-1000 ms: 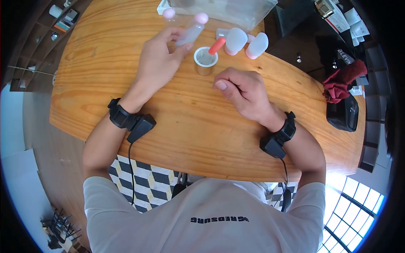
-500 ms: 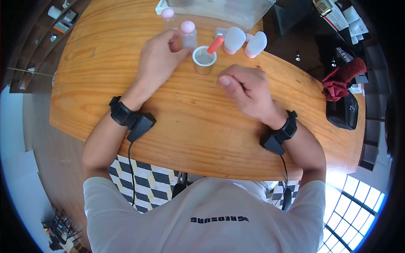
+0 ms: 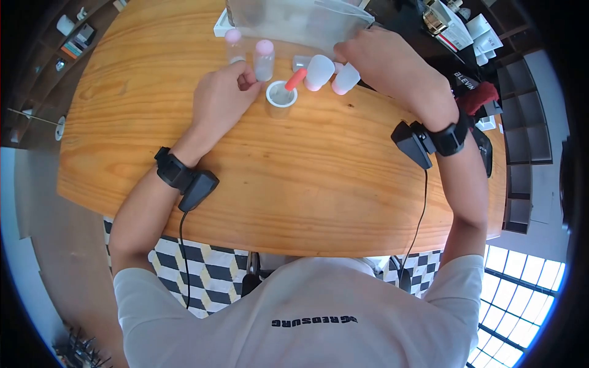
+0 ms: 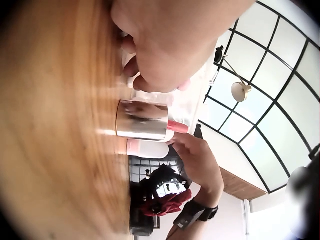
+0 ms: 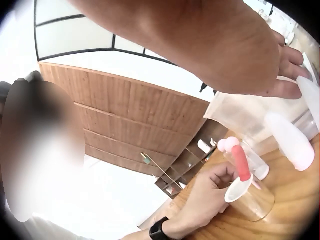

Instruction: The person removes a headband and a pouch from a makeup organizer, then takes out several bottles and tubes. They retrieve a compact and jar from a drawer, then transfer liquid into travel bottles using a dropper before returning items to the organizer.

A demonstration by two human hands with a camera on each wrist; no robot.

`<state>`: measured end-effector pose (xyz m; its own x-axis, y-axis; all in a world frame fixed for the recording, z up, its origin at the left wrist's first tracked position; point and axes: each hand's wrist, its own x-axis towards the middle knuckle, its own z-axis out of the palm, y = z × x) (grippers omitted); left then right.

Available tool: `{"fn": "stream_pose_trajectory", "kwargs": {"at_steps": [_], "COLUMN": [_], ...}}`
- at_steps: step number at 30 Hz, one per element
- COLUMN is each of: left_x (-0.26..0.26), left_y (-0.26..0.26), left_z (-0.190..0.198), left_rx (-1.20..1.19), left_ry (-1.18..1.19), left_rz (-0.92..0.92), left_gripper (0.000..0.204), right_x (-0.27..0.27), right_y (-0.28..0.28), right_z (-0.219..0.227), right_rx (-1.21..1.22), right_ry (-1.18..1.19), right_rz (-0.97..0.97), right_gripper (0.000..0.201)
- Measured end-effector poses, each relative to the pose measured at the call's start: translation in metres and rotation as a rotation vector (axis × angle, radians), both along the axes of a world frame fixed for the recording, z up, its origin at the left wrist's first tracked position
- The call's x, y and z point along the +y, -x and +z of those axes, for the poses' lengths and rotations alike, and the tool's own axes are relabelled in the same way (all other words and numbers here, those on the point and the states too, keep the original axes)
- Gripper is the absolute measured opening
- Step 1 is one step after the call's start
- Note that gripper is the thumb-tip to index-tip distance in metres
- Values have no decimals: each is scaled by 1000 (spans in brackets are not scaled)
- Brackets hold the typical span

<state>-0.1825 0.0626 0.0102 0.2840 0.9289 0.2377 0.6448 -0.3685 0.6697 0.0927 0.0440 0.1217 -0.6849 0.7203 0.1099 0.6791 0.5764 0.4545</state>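
Observation:
My left hand (image 3: 222, 95) rests on the table with loosely bent fingers, beside a small clear bottle (image 3: 264, 66) with a pink round top. A second such bottle (image 3: 234, 48) stands farther left. To the right of that hand stands a clear cup (image 3: 280, 105) with a white rim; a red rounded stick (image 3: 296, 80) leans out of it. My right hand (image 3: 392, 64) reaches over the back of the table, its fingers bent down behind two whitish rounded pieces with pink bases, one left (image 3: 319, 72) and one right (image 3: 346, 80). In the right wrist view nothing shows between its fingers (image 5: 290, 70).
A translucent plastic bin (image 3: 288, 24) stands at the back edge. Between it and the whitish pieces lies a clear tube (image 3: 300, 62). Boxes (image 3: 451, 27), a dark red cloth (image 3: 478, 97) and a black case (image 3: 483, 150) are at the right.
My left hand has let go of the bottle, which was tilted and now stands upright. My right hand has moved from beside the cup up and right, to the back of the table.

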Motion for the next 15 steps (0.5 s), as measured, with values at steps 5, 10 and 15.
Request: {"fn": "stream_pose_trajectory", "kwargs": {"at_steps": [5,10,15], "left_x": [0,1,1], "left_y": [2,3,4], "left_z": [-5,-5,-1], "left_rx": [-2,11,29], "left_ry": [-5,-12,7], "left_rz": [-29,-25,-47], "left_gripper": [22,23,16], "right_x": [16,37,44], "right_y": [2,18,12], "right_z": [-1,0,3], "right_rx": [50,36,-190], "right_ry": [433,632,508], "right_rz": [-308,-496,-230], "right_gripper": [30,33,34]}}
